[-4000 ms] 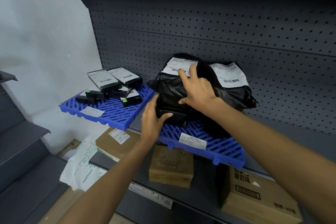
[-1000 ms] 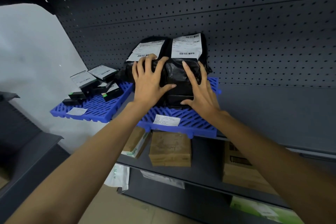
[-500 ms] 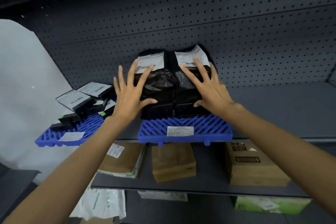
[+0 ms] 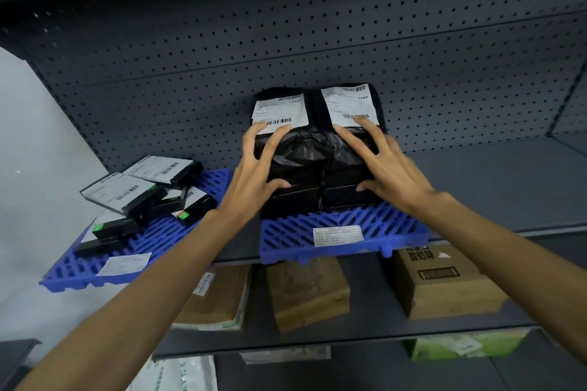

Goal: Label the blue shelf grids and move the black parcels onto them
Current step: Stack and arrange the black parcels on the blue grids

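Note:
Two black bagged parcels stand side by side on the right blue grid, each with a white shipping label on top. My left hand rests on the left parcel, fingers spread over its top and thumb against its front. In the same way, my right hand lies on the right parcel. A white label is stuck on this grid's front. The left blue grid carries several small black boxes and its own white label.
Both grids sit on a grey metal shelf with a pegboard back wall; bare shelf runs to the right. On the shelf below stand cardboard boxes and brown parcels. A green package lies lower still.
Over four seconds the two parcels have gone from a loose heap to standing square side by side. In the last half second my fingers bent a little and slid down off the labels.

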Demonstrator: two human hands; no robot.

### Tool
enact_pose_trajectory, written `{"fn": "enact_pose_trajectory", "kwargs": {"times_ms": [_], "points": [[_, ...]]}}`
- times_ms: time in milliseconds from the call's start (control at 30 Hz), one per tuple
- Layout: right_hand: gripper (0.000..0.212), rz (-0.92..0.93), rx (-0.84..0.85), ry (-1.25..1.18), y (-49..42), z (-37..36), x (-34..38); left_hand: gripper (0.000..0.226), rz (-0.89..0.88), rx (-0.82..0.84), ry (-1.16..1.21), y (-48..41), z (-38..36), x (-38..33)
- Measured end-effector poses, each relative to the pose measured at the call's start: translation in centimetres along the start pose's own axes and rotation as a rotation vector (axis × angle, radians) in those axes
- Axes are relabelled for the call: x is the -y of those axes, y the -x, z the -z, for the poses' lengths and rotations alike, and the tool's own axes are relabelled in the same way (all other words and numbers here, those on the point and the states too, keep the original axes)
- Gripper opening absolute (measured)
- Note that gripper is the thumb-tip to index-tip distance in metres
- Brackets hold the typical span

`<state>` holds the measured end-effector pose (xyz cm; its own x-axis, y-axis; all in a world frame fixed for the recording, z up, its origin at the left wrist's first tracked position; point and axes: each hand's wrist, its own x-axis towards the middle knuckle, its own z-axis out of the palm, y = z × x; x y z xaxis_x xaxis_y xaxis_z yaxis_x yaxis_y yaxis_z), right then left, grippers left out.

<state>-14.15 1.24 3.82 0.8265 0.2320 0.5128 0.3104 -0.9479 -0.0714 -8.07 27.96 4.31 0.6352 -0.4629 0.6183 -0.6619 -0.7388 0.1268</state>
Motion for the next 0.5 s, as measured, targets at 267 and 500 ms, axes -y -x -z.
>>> {"fn": "enact_pose_trajectory", "kwargs": {"times_ms": [267, 500], "points": [[0.129, -0.004, 0.020, 0.018, -0.2, 0.2, 0.2, 0.122, 0.073, -0.079, 0.124, 2.3, -1.4, 0.6], [0.129, -0.037, 0.012, -0.015, 0.1, 0.2, 0.6, 0.125, 0.234, 0.069, 0.267, 5.0, -4.8, 0.2]]}}
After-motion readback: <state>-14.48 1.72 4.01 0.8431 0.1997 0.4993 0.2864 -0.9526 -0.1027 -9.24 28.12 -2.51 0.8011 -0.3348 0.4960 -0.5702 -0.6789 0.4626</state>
